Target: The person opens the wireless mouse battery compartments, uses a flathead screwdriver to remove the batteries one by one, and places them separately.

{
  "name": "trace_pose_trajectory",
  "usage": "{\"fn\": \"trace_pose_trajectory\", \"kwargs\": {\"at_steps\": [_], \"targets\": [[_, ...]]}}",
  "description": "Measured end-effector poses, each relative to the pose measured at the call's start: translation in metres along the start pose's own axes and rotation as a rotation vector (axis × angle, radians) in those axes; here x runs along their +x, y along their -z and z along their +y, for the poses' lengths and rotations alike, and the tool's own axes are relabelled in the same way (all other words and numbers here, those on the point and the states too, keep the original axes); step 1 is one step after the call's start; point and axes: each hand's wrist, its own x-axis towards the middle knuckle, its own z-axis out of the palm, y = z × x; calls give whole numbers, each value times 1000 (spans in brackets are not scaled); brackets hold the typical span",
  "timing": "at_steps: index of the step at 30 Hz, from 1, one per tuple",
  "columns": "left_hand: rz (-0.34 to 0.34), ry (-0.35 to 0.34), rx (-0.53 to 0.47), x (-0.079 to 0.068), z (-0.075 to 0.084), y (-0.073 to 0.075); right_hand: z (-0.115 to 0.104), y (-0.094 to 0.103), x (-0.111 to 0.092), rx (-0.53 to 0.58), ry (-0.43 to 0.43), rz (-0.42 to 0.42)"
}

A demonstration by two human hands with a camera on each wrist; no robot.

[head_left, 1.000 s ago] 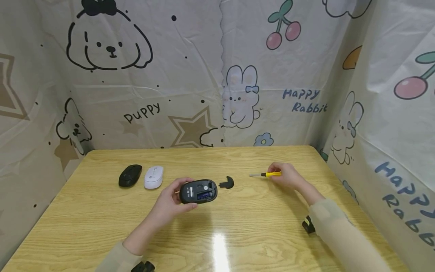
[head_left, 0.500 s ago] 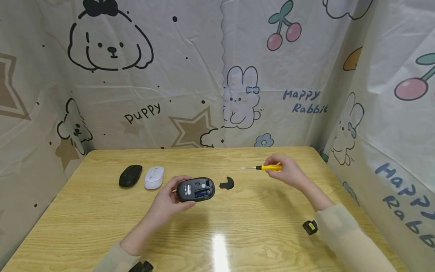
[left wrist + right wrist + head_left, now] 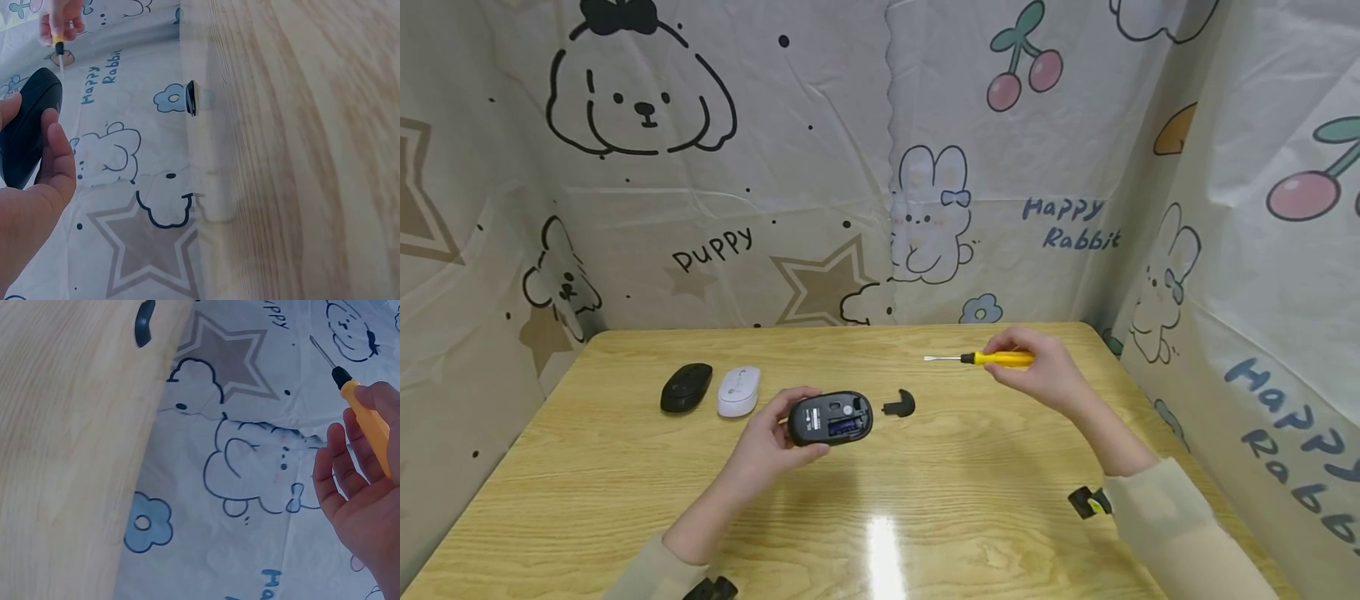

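Note:
Above the table, my left hand grips a black computer mouse by its sides, underside facing me. Its battery compartment is uncovered, with a dark battery inside. My right hand pinches a yellow-handled screwdriver between thumb and fingers. The flat metal tip points left, well apart from the mouse. On the table between the hands lies a small black battery cover. The right wrist view shows the screwdriver raised above the table; the left wrist view shows the mouse edge-on.
A second black mouse and a white mouse stand at the table's back left. Printed cloth hangs behind and at both sides of the wooden table.
My right hand has lifted the screwdriver up off the table area, and it now sits higher, its tip further left. My left hand shifted the mouse slightly left.

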Motion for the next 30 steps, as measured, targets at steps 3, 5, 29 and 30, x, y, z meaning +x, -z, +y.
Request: {"fn": "trace_pose_trajectory", "kwargs": {"at_steps": [3, 5, 29, 30], "targets": [[1, 1, 7, 0, 0, 0, -9, 2, -1, 37, 15, 7], [6, 3, 10, 1, 1, 0, -15, 3, -2, 52, 38, 15], [2, -67, -46, 4, 14, -2, -47, -16, -13, 220, 421, 51], [0, -66, -46, 4, 14, -2, -48, -18, -14, 222, 427, 55]]}}
